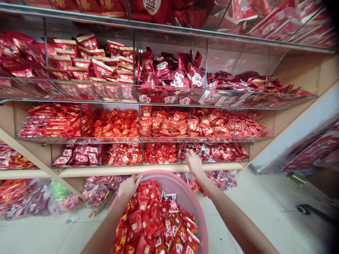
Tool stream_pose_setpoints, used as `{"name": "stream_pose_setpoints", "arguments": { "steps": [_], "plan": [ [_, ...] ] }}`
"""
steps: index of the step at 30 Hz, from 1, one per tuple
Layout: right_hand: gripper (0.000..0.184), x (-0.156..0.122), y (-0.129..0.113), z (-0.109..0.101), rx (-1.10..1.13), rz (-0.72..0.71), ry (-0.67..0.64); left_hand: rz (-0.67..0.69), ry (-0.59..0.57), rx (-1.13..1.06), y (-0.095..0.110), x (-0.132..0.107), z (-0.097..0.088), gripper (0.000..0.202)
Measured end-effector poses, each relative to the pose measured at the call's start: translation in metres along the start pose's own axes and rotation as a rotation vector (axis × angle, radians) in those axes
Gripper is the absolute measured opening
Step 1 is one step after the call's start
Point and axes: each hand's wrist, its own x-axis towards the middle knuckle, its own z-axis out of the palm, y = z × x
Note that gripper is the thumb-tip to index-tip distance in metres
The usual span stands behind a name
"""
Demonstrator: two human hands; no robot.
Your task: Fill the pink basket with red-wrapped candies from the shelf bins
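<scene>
My left hand (129,187) is closed on the far rim of a pink plastic basket (185,197) and holds it up in front of me. The basket is heaped with small red snack packets (156,222). My right hand (194,163) reaches over the clear front of the lowest shelf bin (212,152), which holds red and white packets; its fingers dip in among them, and I cannot tell whether they grip one.
Tiered clear acrylic bins (169,95) full of red packets fill the wooden rack ahead. Bulk plastic bags of sweets (39,197) lie on the tiled floor under the rack. A white sloped panel (296,134) and another display stand at the right.
</scene>
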Motion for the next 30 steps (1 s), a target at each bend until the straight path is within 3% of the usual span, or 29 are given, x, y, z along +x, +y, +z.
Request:
{"name": "stream_pose_setpoints", "arguments": {
  "steps": [7, 12, 16, 19, 24, 27, 30],
  "plan": [
    [0.018, 0.015, 0.015, -0.005, 0.344, 0.179, 0.097, -0.006, 0.001, -0.021, 0.001, -0.001, 0.0, 0.069],
    [0.016, 0.013, 0.032, -0.025, 0.518, 0.248, 0.191, 0.002, 0.002, -0.025, -0.001, 0.0, 0.0, 0.069],
    [0.016, -0.008, 0.046, -0.047, 0.645, 0.293, 0.142, -0.007, -0.016, -0.024, 0.001, -0.001, -0.002, 0.07],
    [0.016, -0.03, 0.041, -0.05, 0.789, 0.257, 0.046, 0.003, -0.029, -0.042, 0.0, -0.001, -0.003, 0.071],
    [0.011, -0.07, -0.008, -0.009, 0.983, 0.243, -0.323, 0.019, -0.035, -0.07, -0.003, 0.002, 0.0, 0.071],
    [0.012, -0.088, -0.043, 0.024, 1.045, 0.366, -0.565, 0.022, -0.041, -0.084, -0.005, 0.003, 0.001, 0.071],
    [0.011, -0.097, -0.068, 0.047, 1.094, 0.495, -0.643, 0.025, -0.039, -0.094, -0.005, 0.003, 0.001, 0.071]
  ]
}}
